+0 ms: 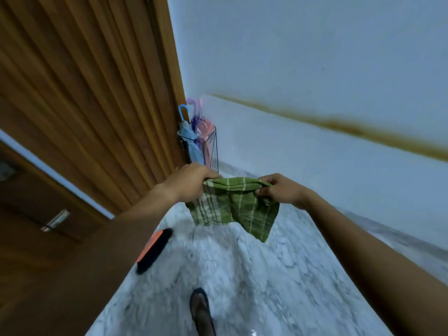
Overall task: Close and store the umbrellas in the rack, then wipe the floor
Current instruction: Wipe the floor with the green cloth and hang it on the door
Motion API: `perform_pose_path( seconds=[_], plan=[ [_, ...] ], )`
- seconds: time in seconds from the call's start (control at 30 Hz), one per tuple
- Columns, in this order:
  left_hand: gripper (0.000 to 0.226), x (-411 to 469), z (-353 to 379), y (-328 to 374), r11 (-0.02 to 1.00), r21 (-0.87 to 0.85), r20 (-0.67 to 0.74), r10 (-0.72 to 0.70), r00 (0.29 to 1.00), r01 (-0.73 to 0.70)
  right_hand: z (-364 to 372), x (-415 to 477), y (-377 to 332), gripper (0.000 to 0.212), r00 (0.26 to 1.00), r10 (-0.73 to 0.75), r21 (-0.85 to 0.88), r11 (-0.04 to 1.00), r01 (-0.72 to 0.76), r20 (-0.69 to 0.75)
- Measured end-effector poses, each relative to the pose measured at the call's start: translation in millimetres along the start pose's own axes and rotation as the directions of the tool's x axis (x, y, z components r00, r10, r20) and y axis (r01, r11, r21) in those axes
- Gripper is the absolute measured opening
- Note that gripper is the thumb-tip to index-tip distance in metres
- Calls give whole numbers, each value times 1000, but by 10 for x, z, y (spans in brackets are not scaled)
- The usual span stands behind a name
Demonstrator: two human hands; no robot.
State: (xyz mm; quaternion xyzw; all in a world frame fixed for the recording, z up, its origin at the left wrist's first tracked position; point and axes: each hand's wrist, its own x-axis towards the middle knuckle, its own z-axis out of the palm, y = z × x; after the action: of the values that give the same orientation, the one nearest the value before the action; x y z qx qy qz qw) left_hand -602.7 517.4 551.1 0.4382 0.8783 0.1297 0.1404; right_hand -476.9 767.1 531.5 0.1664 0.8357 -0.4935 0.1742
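A green checked cloth point(238, 209) hangs in the air between both hands, above the white marbled floor point(266, 275). My left hand point(191, 179) grips its upper left corner, and my right hand point(281, 190) pinches the upper right edge. Behind the hands, in the corner by the door, a thin black wire rack point(214, 144) holds three closed umbrellas standing upright: a blue one point(191, 141), a purple one point(194, 115) and a pink one point(206, 134). The rack's base is hidden by my left hand.
A brown wooden door point(84, 93) fills the left side. A white wall point(315, 69) with a brown stripe runs along the right. A black and orange object point(155, 248) lies on the floor at left. My sandalled foot point(201, 311) stands at the bottom.
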Motion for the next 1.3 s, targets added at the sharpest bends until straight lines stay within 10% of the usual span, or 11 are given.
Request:
perform_pose_path(
  seconds=[0.2,0.53,0.93,1.2,1.3],
  plan=[
    [26,619,902,-604,998,-63,131,15,991,-7,435,747,706,14,983,165,-25,986,-167,-75],
    [23,1973,2694,-1748,965,-68,254,-230,940,254,1113,2566,2090,27,947,272,-75,955,-288,-169],
    [27,3398,4885,-3070,959,24,-298,-263,918,282,1573,5026,3993,33,922,-164,-340,940,38,-352],
    [55,3350,7152,-3795,935,-66,230,-325,917,347,2648,5934,5772,80,990,130,-621,781,-67,56],
    [55,3599,7606,-4031,894,-242,51,-377,925,378,2899,6334,6037,69,990,-89,-612,791,3,-110]
  ],
)
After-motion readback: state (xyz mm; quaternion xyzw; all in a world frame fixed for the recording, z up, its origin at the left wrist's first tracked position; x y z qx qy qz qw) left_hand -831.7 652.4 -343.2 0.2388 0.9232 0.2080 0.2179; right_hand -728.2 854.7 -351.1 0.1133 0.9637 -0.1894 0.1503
